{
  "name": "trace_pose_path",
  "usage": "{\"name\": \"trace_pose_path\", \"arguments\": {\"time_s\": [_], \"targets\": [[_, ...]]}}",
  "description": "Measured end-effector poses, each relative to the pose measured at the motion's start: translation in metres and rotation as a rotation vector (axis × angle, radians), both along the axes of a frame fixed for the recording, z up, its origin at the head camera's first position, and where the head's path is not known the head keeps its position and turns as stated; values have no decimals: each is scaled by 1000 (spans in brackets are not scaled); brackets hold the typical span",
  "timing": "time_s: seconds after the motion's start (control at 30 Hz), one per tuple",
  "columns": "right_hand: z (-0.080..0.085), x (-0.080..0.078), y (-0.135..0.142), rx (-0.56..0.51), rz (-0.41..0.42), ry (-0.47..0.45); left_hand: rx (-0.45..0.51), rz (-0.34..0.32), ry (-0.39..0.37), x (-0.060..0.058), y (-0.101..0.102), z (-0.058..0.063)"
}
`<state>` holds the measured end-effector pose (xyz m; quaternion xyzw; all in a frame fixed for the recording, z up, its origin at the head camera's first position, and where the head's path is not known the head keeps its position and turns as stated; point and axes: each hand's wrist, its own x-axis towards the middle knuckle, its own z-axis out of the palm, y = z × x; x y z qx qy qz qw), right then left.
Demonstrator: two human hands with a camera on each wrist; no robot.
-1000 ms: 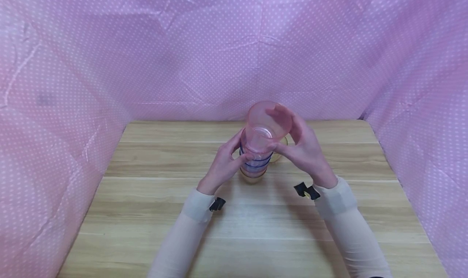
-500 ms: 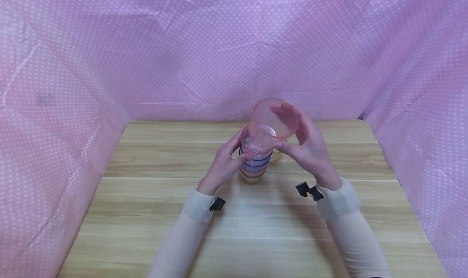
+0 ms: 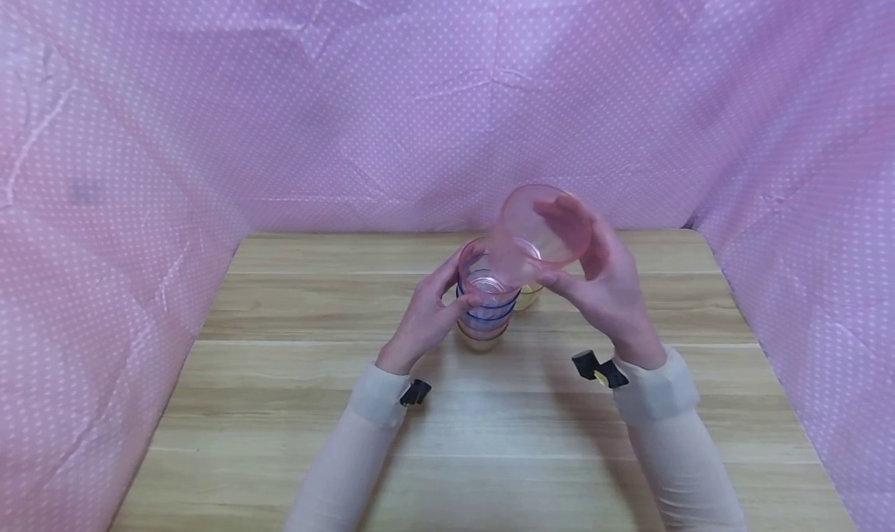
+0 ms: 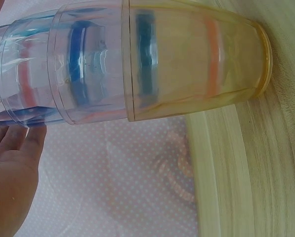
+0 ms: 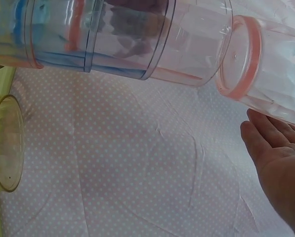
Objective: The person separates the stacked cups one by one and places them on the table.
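Note:
A tall stack of nested clear plastic cups [image 3: 487, 312] stands upright on the wooden table, with pink and blue rims above and a yellow cup [image 4: 196, 61] at the bottom. My left hand [image 3: 433, 314] grips the upper part of the stack, thumb in front. My right hand [image 3: 610, 295] holds a separate pink cup [image 3: 534, 225], tilted with its mouth toward the head camera, above and right of the stack. In the right wrist view that cup's base [image 5: 236, 61] is out of the stack's top cup, close to its rim.
Another yellow cup [image 5: 8, 143] stands on the table just behind and right of the stack, partly hidden in the head view. Pink dotted cloth [image 3: 391, 113] hangs around the back and sides of the wooden table [image 3: 280, 408].
My right hand has moved right with the pink cup, drawing it away from over the stack, so the stack's top opening shows more. My left hand has stayed in place.

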<state>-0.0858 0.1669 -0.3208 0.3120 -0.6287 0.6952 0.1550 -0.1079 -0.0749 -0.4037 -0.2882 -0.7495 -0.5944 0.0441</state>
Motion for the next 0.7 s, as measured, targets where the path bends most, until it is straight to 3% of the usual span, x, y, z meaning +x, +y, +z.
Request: {"name": "trace_pose_path", "arguments": {"time_s": [0.27, 0.7], "targets": [[0, 4, 6, -83, -2, 4, 1, -1, 15, -1, 1, -1], [-6, 6, 20, -117, -44, 24, 19, -6, 21, -1, 1, 0]]}}
